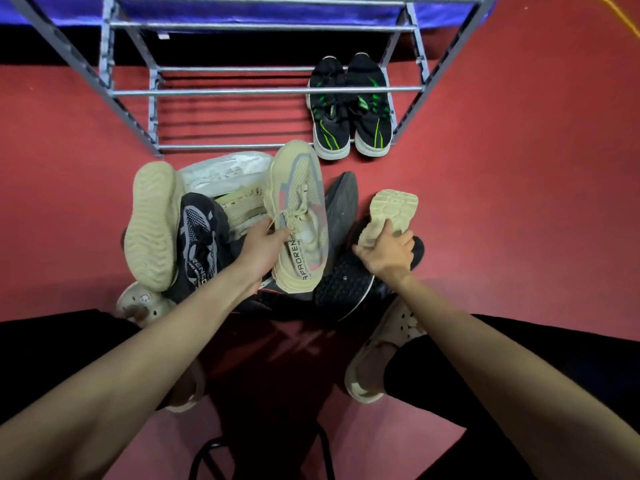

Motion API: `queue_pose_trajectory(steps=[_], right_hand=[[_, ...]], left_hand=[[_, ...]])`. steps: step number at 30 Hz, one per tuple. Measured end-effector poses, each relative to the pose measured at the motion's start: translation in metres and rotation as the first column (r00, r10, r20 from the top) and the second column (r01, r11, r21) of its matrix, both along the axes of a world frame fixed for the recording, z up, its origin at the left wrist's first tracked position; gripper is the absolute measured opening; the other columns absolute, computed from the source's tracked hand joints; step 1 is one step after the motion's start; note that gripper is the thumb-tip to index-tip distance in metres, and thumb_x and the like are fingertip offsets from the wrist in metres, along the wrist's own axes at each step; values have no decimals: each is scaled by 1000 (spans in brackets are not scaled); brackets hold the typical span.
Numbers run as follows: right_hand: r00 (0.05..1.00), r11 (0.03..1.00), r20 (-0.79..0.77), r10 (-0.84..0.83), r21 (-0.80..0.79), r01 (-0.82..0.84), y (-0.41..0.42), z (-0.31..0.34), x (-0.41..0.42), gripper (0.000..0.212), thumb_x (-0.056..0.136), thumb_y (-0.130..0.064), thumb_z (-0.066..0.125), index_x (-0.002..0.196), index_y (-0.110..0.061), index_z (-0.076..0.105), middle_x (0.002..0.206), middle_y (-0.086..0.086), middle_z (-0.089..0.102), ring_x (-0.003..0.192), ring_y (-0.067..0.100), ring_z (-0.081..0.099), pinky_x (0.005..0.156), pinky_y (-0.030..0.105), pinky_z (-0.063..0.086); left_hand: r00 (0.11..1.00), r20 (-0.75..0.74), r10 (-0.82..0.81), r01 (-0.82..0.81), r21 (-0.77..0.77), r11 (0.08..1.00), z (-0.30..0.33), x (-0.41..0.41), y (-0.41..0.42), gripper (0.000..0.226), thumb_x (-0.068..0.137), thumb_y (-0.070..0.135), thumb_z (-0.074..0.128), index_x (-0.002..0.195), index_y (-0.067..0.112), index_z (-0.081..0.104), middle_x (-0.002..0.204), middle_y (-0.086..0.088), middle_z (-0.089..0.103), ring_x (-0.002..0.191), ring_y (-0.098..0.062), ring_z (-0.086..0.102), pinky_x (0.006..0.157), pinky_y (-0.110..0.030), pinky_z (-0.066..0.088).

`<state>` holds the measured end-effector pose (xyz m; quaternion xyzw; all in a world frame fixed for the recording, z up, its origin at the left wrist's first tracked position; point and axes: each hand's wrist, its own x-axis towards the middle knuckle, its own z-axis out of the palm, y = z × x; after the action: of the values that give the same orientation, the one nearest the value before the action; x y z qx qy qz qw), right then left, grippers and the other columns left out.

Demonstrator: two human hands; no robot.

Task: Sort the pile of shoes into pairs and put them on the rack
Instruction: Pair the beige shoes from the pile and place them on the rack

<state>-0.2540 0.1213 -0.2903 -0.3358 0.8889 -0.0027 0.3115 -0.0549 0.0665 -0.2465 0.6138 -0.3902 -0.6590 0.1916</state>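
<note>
The pile of shoes lies on the red floor just in front of the metal rack, between it and the person's knees. The left hand is closed around the laces and tongue of a beige sneaker, holding it top-up over the middle of the pile with its toe pointing toward the rack. The right hand grips the heel end of a second beige shoe at the right edge of the pile, sole turned up; its upper is hidden, so whether it matches the first cannot be confirmed. A black and green pair already sits side by side at the right end of the rack's lowest shelf, partly crossed by a rail. On the left of the pile another pale sole faces up over a dark patterned shoe; the black shoes beneath both hands overlap too much to count. The rack's upper shelves are cut off by the frame's top edge.
</note>
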Motion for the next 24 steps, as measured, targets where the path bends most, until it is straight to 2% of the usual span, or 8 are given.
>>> queue_pose_trajectory(steps=[4, 7, 10, 11, 13, 17, 21, 24], right_hand=[[997, 997, -32, -73, -21, 73, 5, -22, 4, 86, 69, -47, 76, 131, -11, 28, 130, 23, 30, 121, 40, 33, 101, 43, 36], [958, 937, 65, -279, -202, 286, 1, -20, -1, 79, 65, -48, 73, 127, -14, 37, 127, 20, 40, 119, 38, 38, 98, 43, 39], [682, 591, 447, -579, -347, 729, -5, 3, -6, 71, 61, -61, 60, 120, -22, 54, 111, 5, 64, 106, 26, 59, 92, 36, 46], [556, 442, 582, -593, -343, 829, -6, 11, -7, 62, 61, -61, 58, 110, -22, 60, 99, -1, 67, 96, 22, 62, 86, 34, 48], [393, 288, 781, -485, -282, 915, -8, 20, -11, 41, 66, -47, 56, 94, -19, 64, 83, -2, 66, 80, 21, 62, 73, 34, 48], [196, 388, 967, -164, -120, 914, -2, 37, -14, 34, 78, -38, 42, 99, -19, 61, 84, 2, 69, 73, 20, 66, 63, 24, 51], [96, 504, 993, -73, -47, 862, 5, 43, -11, 48, 80, -40, 37, 111, -12, 61, 97, 11, 68, 84, 29, 65, 66, 26, 53], [36, 550, 997, -65, 6, 835, 7, 42, -6, 49, 77, -42, 40, 108, -12, 65, 94, 10, 71, 86, 32, 67, 70, 28, 54]], left_hand=[[1000, -13, -24, 24, -9, 1000, -4, -1, 6, 32, 95, 8, 48, 125, 13, 58, 115, -9, 68, 104, -25, 65, 95, -40, 52], [999, -34, -24, 23, -31, 999, -2, -1, 4, 26, 95, 9, 48, 115, 19, 61, 100, 2, 71, 93, -17, 67, 81, -31, 55], [999, -47, -2, 0, -51, 999, 2, 1, 1, 24, 95, 8, 48, 106, 22, 63, 95, 6, 70, 88, -10, 67, 71, -23, 53], [999, -49, 10, -12, -53, 999, 4, 2, 0, 24, 95, 8, 47, 105, 23, 63, 95, 6, 70, 88, -10, 67, 72, -23, 53], [999, -37, 35, -37, -57, 998, 6, 3, -1, 26, 95, 7, 47, 110, 23, 61, 96, 5, 69, 88, -11, 66, 75, -26, 52], [997, -19, 74, -75, -43, 996, 13, 9, -1, 32, 94, 7, 48, 122, 17, 59, 103, -2, 68, 90, -17, 66, 80, -30, 53], [998, 33, 62, -58, -113, 992, 21, 20, -2, 33, 94, 6, 49, 126, 13, 58, 109, -4, 66, 94, -18, 64, 84, -29, 50], [998, 40, 55, -48, -162, 986, 25, 31, -5, 31, 94, 6, 49, 123, 13, 59, 101, -2, 68, 81, -11, 65, 69, -17, 54]])
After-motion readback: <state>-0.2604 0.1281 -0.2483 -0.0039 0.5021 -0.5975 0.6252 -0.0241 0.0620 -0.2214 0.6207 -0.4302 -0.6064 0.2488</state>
